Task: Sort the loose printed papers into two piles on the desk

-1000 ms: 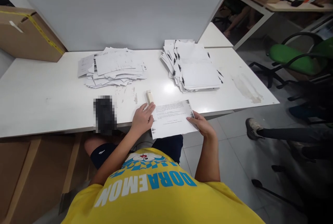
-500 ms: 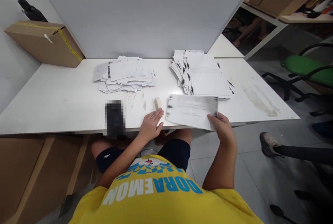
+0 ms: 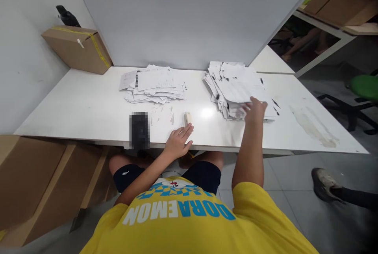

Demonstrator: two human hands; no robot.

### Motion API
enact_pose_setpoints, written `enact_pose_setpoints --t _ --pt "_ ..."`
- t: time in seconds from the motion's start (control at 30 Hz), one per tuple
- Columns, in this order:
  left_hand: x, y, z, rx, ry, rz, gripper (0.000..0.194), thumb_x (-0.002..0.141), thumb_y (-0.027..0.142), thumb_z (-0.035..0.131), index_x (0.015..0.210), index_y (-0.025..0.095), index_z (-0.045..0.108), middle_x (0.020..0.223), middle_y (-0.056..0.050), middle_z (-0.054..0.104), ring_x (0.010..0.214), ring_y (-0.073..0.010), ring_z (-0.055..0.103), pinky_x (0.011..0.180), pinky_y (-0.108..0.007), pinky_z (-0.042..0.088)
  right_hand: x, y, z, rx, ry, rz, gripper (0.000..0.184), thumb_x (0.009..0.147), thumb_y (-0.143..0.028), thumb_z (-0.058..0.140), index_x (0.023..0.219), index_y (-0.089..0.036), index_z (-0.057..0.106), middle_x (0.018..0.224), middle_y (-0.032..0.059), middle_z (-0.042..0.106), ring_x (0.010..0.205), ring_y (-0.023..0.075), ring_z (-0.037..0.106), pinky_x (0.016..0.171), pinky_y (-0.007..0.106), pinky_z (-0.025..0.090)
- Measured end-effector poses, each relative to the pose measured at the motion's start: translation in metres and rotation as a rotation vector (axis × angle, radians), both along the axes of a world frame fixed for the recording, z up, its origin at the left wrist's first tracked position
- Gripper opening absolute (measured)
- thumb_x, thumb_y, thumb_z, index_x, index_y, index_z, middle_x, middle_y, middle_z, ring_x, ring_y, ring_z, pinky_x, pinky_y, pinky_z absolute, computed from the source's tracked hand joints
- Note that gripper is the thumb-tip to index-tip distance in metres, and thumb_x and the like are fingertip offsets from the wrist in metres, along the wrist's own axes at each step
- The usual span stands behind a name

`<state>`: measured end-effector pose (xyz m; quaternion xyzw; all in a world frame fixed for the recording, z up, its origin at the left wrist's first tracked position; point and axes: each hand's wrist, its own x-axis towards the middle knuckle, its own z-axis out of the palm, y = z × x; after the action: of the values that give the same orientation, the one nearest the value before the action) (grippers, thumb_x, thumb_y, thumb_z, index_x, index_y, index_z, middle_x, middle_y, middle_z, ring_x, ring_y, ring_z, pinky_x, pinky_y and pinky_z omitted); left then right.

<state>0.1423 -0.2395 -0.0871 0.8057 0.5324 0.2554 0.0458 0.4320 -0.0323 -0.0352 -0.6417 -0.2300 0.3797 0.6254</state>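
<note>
My left hand (image 3: 178,142) lies at the table's front edge with its fingers stretched out. Its fingertips touch the near end of a small cream-coloured oblong block (image 3: 188,117); what kind of thing that is I cannot make out. My right hand (image 3: 255,110) is at the near side of the right stack of papers (image 3: 212,84), thumb and fingers closed on the edge of a white sheet of paper (image 3: 236,89). That sheet lies over the top of the stack, slightly tilted. Dark smudges mark several sheet edges there.
Another loose stack of papers (image 3: 161,80) sits on the left half of the white table (image 3: 97,108). A pixelated dark object (image 3: 139,131) lies near the front edge. A cardboard box (image 3: 78,51) stands at the back left against a grey partition (image 3: 189,17). Another person's shoe (image 3: 323,185) is at right.
My right hand has carried the sheet from the table's front edge away from me onto the right stack. My left hand has stayed by the cream block. The whole view has shifted slightly.
</note>
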Motion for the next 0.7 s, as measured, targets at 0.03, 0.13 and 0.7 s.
enact_pose_setpoints --t 0.03,0.13,0.7 --pt "0.000 0.001 0.005 0.009 -0.024 0.011 0.069 0.100 0.037 0.042 0.162 0.020 0.016 0.162 -0.014 0.036 0.138 -0.0300 0.051 0.104 -0.046 0.048 -0.001 -0.011 0.000 0.033 0.002 -0.019 0.063 0.084 -0.025 0.054 0.142 -0.021 0.030 0.147 0.0151 0.041 0.135 0.0201 0.051 0.109 0.046 0.048" --pt "-0.007 0.024 0.031 0.061 -0.062 0.032 0.071 0.101 0.040 0.038 0.162 0.018 0.009 0.163 -0.015 0.033 0.145 -0.0292 0.042 0.114 -0.048 0.040 -0.005 -0.063 -0.011 0.268 0.025 -0.029 0.068 0.086 -0.036 0.056 0.146 -0.026 0.027 0.161 0.0119 0.025 0.150 0.0166 0.033 0.118 0.040 0.038" --pt "-0.212 0.186 0.049 -0.237 0.216 0.472 0.079 0.097 0.055 0.040 0.155 0.003 0.029 0.165 -0.021 0.026 0.151 -0.0360 0.024 0.123 -0.048 0.018 0.047 -0.256 -0.110 0.052 0.003 -0.287 0.035 0.070 -0.037 0.061 0.101 -0.026 0.050 0.127 0.0135 0.065 0.125 0.0306 0.063 0.112 0.062 0.043"
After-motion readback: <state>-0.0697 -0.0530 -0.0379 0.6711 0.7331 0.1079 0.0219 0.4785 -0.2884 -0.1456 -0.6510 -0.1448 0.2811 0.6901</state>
